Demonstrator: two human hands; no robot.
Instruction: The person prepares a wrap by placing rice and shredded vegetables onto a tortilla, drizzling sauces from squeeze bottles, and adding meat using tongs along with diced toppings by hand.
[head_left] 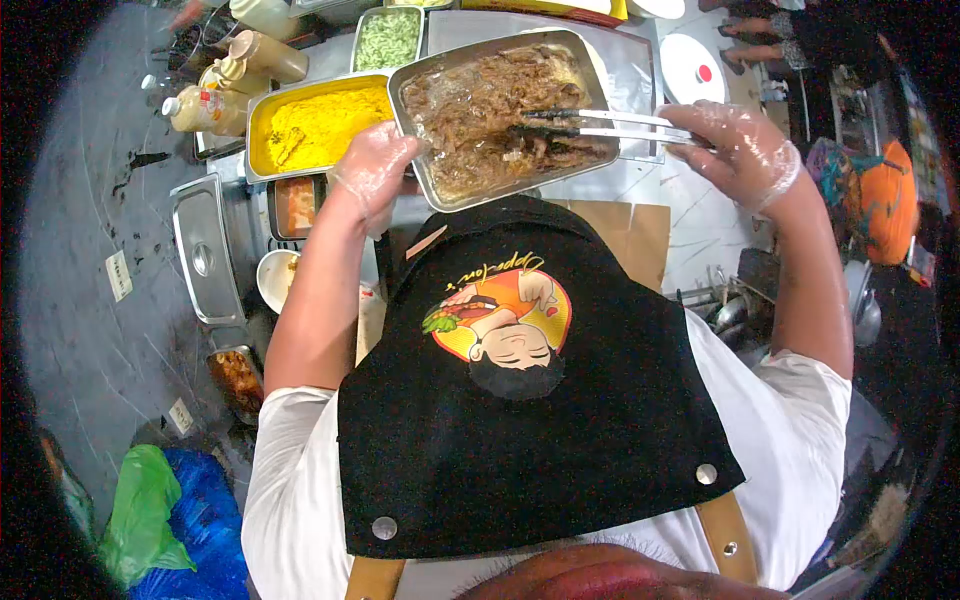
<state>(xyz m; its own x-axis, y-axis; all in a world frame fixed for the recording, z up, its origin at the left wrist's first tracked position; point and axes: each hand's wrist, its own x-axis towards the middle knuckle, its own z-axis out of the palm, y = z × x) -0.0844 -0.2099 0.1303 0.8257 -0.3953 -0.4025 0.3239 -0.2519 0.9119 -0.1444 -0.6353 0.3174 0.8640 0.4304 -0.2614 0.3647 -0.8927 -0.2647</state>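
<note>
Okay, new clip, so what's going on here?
A person wearing clear gloves grips the edge of a metal tray of brown, shredded-looking food with the left hand. The right hand holds white-handled tongs, their tips in that food. Yellow food sits in another tray just left, with pale green shreds beyond.

The meat tray is shiny, smooth metal, the tongs smooth and plastic-looking, the gloves crinkled clear plastic, the apron matt cloth with polished metal studs, the green bag glossy plastic
</note>
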